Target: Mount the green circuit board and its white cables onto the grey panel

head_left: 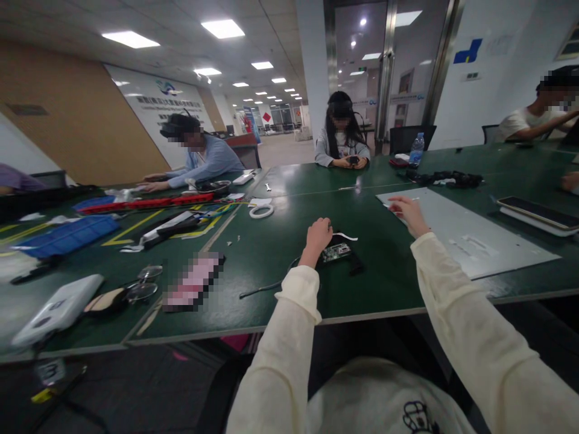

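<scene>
My left hand [318, 236] rests on the table with its fingers curled at the upper left edge of a small green circuit board [336, 252]. Its fingertips are partly hidden behind the hand. A black part [356, 263] lies against the board's right side, and a thin white strip [346, 236] sticks out behind it. From the left of the board a dark cable [262, 290] runs across the table. Off to the right, my right hand [411, 216] is over the left edge of a pale grey sheet [470, 235], its fingers bent and slightly apart, with nothing clear in them.
A roll of white tape [261, 211], a pink phone [194, 282], glasses [145, 284] and a white device [58, 309] lie to the left, with a blue tray [67, 236] beyond. A dark phone [538, 214] and bottle [417, 150] stand right. Several people sit around the table.
</scene>
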`<state>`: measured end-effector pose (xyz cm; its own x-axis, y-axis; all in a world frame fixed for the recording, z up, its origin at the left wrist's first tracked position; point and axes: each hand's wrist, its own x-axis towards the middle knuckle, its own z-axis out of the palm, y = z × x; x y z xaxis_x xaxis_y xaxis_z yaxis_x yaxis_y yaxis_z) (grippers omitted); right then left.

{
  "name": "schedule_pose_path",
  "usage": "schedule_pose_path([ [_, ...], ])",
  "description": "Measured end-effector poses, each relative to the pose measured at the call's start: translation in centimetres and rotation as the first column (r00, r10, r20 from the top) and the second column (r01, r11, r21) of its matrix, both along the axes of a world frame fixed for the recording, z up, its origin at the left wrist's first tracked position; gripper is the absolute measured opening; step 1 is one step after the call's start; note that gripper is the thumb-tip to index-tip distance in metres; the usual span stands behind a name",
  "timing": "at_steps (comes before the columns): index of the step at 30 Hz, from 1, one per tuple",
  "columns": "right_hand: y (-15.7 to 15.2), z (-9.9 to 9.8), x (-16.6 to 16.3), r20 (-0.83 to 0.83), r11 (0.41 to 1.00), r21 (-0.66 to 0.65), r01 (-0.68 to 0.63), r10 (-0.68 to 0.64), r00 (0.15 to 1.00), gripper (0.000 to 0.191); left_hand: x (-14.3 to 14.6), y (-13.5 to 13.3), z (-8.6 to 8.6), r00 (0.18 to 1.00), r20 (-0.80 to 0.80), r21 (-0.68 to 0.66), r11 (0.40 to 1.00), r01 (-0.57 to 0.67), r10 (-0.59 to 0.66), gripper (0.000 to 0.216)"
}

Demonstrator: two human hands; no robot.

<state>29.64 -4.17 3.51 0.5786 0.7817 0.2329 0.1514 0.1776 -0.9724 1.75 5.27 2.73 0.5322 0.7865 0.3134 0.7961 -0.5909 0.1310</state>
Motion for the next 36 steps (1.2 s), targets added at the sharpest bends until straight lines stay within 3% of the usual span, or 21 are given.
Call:
schedule_pose_path([
  [1, 0.3, 1.0, -2.3, -0.079, 0.982, 0.047, -0.181, 0.184, 0.98, 0.032, 0.0, 0.1, 0.0, 1.0, -0.002, -0.002, 1.0, -0.001, 0.001, 0.022],
  [3, 1.1, 2.7, -7.1, -0.128, 0.891, 0.117, -0.439, 0.452, 0.883, 0.037, 0.1, 0.2, -0.2, 1.0, -0.008, -0.001, 1.0, -0.003, 0.003, 0.023],
  [6, 2.4, 3.7, -13.3, -0.07, 0.728, 0.171, -0.664, 0.681, 0.729, 0.035, 0.0, 0.4, -0.5, 1.0, -0.022, -0.005, 1.0, -0.011, 0.011, 0.025],
  [8, 3.3, 3.1, -16.0, -0.027, 0.626, 0.116, -0.771, 0.778, 0.628, 0.03, -0.2, 0.5, -0.7, 0.998, -0.053, -0.026, 0.999, -0.019, 0.017, 0.026],
  [10, 4.0, 1.8, -17.4, 0.028, 0.593, -0.025, -0.805, 0.805, 0.593, 0.022, -0.3, 0.5, -0.8, 0.996, -0.09, -0.04, 0.999, -0.008, 0.005, 0.025],
  [13, 4.4, 0.1, -17.4, 0.118, 0.629, -0.189, -0.754, 0.777, 0.619, 0.019, -0.3, 0.5, -0.7, 0.991, -0.132, -0.05, 0.998, 0.031, -0.037, 0.028],
  [15, 4.3, -0.4, -16.9, 0.151, 0.618, -0.242, -0.748, 0.786, 0.6, 0.024, -0.1, 0.6, -0.5, 0.988, -0.15, -0.065, 0.997, 0.034, -0.044, 0.026],
  [22, 3.3, 0.8, -15.2, 0.09, 0.442, -0.369, -0.818, 0.893, 0.442, 0.053, 0.3, 0.7, -0.2, 0.987, -0.145, -0.09, 0.994, 0.063, -0.075, 0.024],
  [27, 2.3, 2.3, -12.3, 0.082, 0.337, -0.411, -0.847, 0.939, 0.334, 0.053, 0.0, 0.7, -0.5, 0.992, -0.09, -0.048, 0.995, 0.086, -0.091, 0.026],
  [29, 1.8, 2.7, -9.9, 0.055, 0.337, -0.438, -0.834, 0.935, 0.35, 0.05, 0.0, 0.7, -0.6, 0.994, -0.081, -0.048, 0.997, 0.067, -0.071, 0.025],
  [32, 1.4, 2.8, -5.1, -0.037, 0.407, -0.484, -0.775, 0.875, 0.483, 0.045, 0.2, 0.7, -0.7, 0.995, -0.094, -0.061, 0.998, 0.031, -0.037, 0.024],
  [33, 1.3, 2.7, -3.3, -0.059, 0.465, -0.496, -0.733, 0.825, 0.563, 0.042, 0.2, 0.8, -0.8, 0.995, -0.098, -0.063, 0.998, 0.03, -0.036, 0.024],
  [34, 1.4, 2.7, -1.6, -0.049, 0.558, -0.51, -0.655, 0.741, 0.67, 0.039, 0.2, 0.8, -0.8, 0.994, -0.1, -0.06, 0.998, 0.034, -0.04, 0.024],
  [36, 1.5, 2.7, 1.7, 0.141, 0.812, -0.482, -0.331, 0.444, 0.885, 0.035, 0.2, 0.9, -0.9, 0.994, -0.098, -0.052, 0.998, 0.047, -0.052, 0.024],
])
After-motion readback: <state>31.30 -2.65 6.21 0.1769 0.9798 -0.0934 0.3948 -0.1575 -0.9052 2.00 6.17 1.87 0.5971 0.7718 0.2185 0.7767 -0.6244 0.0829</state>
